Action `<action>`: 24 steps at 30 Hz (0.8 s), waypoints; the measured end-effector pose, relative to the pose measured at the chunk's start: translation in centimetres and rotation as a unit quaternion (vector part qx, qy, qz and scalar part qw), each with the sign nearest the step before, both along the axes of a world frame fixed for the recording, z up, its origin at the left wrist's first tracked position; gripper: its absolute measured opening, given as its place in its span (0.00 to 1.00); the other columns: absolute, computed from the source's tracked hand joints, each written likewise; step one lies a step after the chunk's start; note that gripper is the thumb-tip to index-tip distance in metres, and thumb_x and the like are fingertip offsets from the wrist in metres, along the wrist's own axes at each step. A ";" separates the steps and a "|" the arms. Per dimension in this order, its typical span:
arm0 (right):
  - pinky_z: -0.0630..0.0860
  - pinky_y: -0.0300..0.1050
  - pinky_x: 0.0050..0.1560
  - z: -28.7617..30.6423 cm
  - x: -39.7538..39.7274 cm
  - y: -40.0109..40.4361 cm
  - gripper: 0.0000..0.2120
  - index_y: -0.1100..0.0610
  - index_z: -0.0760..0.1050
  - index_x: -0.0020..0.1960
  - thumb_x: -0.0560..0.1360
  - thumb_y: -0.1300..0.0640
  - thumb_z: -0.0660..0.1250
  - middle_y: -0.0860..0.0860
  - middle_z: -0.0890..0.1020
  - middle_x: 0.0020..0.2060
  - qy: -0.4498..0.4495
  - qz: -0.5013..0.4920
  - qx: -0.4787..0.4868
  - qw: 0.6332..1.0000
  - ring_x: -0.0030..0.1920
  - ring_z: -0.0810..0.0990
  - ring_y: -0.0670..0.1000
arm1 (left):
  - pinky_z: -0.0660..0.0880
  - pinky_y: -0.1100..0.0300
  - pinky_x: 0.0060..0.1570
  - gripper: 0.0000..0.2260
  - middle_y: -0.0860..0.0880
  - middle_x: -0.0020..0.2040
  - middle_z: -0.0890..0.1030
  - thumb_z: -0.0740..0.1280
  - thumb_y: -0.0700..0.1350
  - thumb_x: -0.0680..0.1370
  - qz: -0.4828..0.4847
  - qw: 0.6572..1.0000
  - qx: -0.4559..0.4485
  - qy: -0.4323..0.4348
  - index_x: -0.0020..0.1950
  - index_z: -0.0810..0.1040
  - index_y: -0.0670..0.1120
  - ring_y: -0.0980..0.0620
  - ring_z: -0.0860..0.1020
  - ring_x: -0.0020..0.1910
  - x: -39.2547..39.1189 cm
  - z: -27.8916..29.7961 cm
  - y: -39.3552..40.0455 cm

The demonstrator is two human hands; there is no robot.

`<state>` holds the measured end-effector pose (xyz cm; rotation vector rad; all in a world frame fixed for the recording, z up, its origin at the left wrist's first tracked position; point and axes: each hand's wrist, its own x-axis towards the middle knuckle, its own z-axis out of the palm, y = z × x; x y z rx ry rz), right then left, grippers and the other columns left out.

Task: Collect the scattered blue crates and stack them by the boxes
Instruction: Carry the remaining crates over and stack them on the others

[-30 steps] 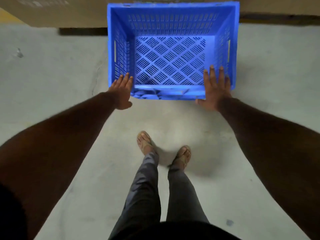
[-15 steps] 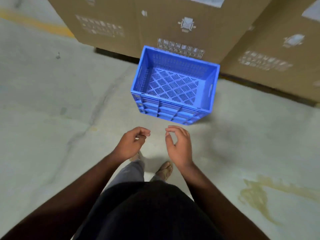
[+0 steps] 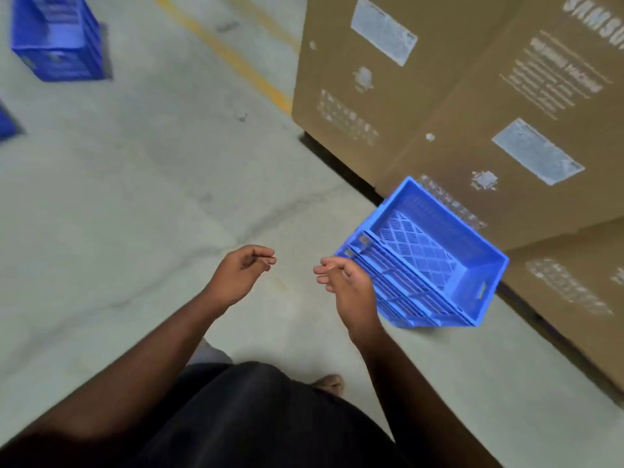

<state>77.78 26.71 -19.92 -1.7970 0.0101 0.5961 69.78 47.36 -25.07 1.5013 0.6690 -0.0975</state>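
Against the cardboard boxes sits a blue crate; both hands hang empty, loosely curled, another crate blurred afar.

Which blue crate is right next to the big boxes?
The open-topped crate beside the right hand. The other crate sits far off, top left.

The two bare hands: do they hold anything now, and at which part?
Nothing is held. The left hand and the right hand hang loosely curled in the air; the blue perforated plastic crate stands on the floor beside the right hand.
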 end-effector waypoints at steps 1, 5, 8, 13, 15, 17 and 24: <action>0.78 0.38 0.48 0.1 -0.6 3.1 0.08 0.57 0.81 0.55 0.81 0.61 0.63 0.53 0.87 0.47 0.008 0.012 0.005 1.000 0.44 0.84 0.47 | 0.75 0.69 0.48 0.11 0.48 0.52 0.86 0.63 0.34 0.80 0.023 1.000 -0.001 0.006 0.59 0.81 0.44 0.57 0.83 0.48 -1.6 0.1 3.2; 0.78 0.45 0.50 0.2 -2.5 15.5 0.07 0.57 0.80 0.56 0.82 0.60 0.64 0.51 0.88 0.46 0.050 0.052 0.007 0.997 0.45 0.85 0.48 | 0.73 0.65 0.49 0.11 0.50 0.50 0.87 0.64 0.35 0.80 0.095 0.995 0.008 0.027 0.56 0.82 0.48 0.56 0.83 0.48 -7.6 1.0 15.3; 0.78 0.46 0.50 1.3 -3.1 24.5 0.06 0.55 0.81 0.55 0.82 0.59 0.65 0.51 0.88 0.46 0.050 0.111 0.000 0.993 0.46 0.85 0.50 | 0.74 0.66 0.47 0.10 0.50 0.50 0.86 0.65 0.37 0.80 0.160 0.986 0.018 0.032 0.57 0.82 0.46 0.55 0.83 0.47 -10.2 3.0 23.0; 0.79 0.48 0.53 2.1 -2.2 39.9 0.07 0.54 0.81 0.56 0.82 0.57 0.65 0.50 0.88 0.48 0.046 0.223 -0.004 0.974 0.45 0.84 0.47 | 0.74 0.71 0.44 0.08 0.48 0.52 0.86 0.66 0.39 0.81 0.243 0.970 0.018 0.017 0.58 0.82 0.45 0.52 0.83 0.49 -11.7 4.6 34.3; 0.79 0.49 0.54 1.4 -1.4 46.3 0.07 0.54 0.81 0.56 0.82 0.58 0.65 0.50 0.87 0.48 0.046 0.259 0.000 0.965 0.46 0.84 0.48 | 0.74 0.70 0.44 0.08 0.48 0.53 0.86 0.67 0.40 0.81 0.279 0.960 0.017 0.017 0.58 0.82 0.46 0.51 0.84 0.50 -12.0 4.2 39.0; 0.79 0.49 0.53 0.4 -0.4 52.7 0.08 0.55 0.81 0.56 0.82 0.59 0.64 0.51 0.87 0.49 0.047 0.289 0.008 0.956 0.45 0.84 0.48 | 0.74 0.69 0.45 0.08 0.48 0.53 0.86 0.66 0.40 0.81 0.320 0.947 0.017 0.025 0.57 0.82 0.47 0.50 0.83 0.51 -12.0 3.7 43.7; 0.78 0.46 0.51 0.2 5.4 75.8 0.07 0.54 0.81 0.56 0.82 0.57 0.65 0.49 0.88 0.48 0.042 0.388 0.026 0.920 0.46 0.84 0.47 | 0.77 0.52 0.59 0.07 0.51 0.52 0.86 0.66 0.41 0.81 0.426 0.903 0.016 0.057 0.56 0.82 0.49 0.47 0.84 0.54 -9.5 3.6 61.1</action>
